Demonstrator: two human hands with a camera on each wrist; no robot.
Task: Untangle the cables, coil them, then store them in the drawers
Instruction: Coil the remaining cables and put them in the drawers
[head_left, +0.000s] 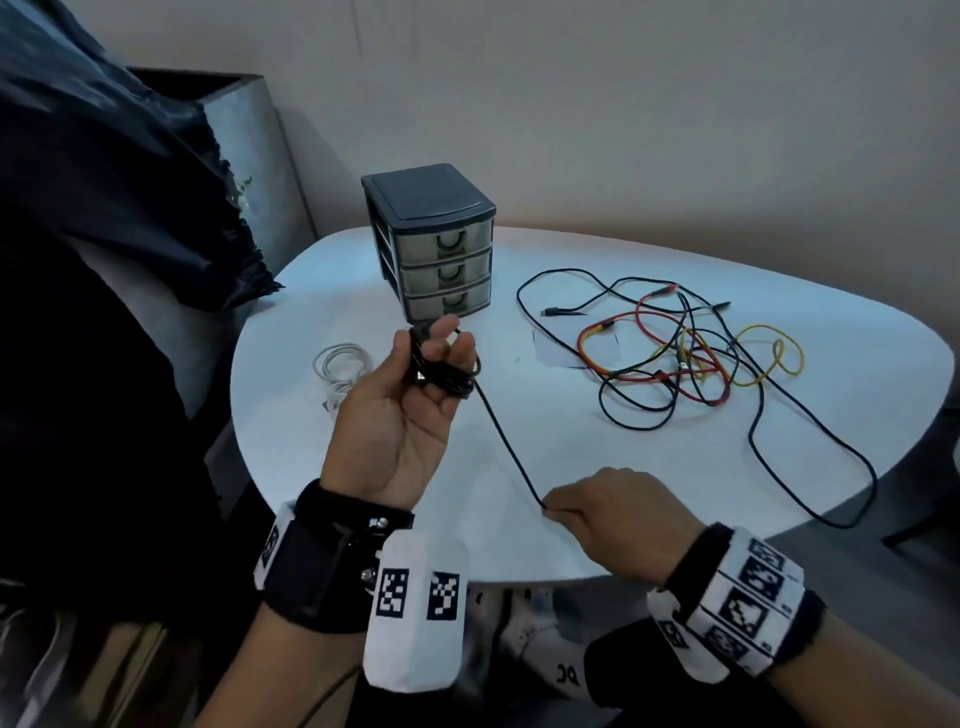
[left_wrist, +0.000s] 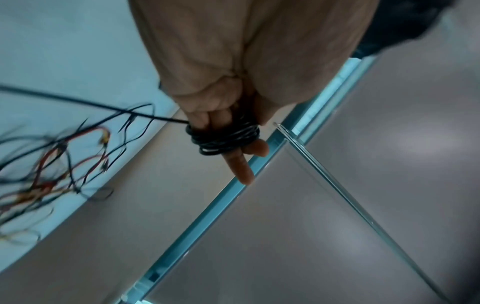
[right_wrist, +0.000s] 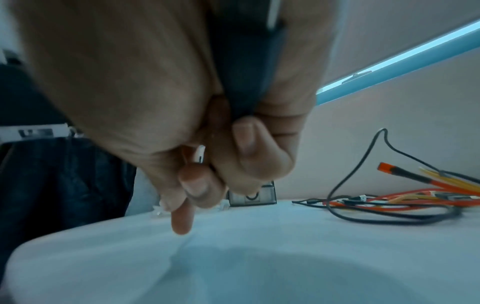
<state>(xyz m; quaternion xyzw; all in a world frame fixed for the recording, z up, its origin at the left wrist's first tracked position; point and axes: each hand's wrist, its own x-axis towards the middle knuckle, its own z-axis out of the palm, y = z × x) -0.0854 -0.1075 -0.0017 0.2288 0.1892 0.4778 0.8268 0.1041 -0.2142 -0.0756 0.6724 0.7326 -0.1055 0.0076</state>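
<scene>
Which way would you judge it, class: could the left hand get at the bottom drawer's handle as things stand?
Probably not freely. The left hand is just in front of the bottom drawer, nothing between, but black cable is wound round its fingers.

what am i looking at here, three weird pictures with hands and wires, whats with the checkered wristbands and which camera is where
No machine here: a person works with bare hands, recorded by three cameras. The big picture comes from a camera on the head, looking down. The other two come from cameras strapped to each wrist, looking along the fingers; the checkered wristbands sit on those wrists.

The left hand is raised, with a black cable wound in loops around its fingers. The right hand pinches the same cable further along, low over the white table.

On the table stand a small three-drawer unit, all drawers closed, a coiled white cable beside the left hand, and a tangle of black, red and yellow cables to the right, not yet sorted.
</scene>
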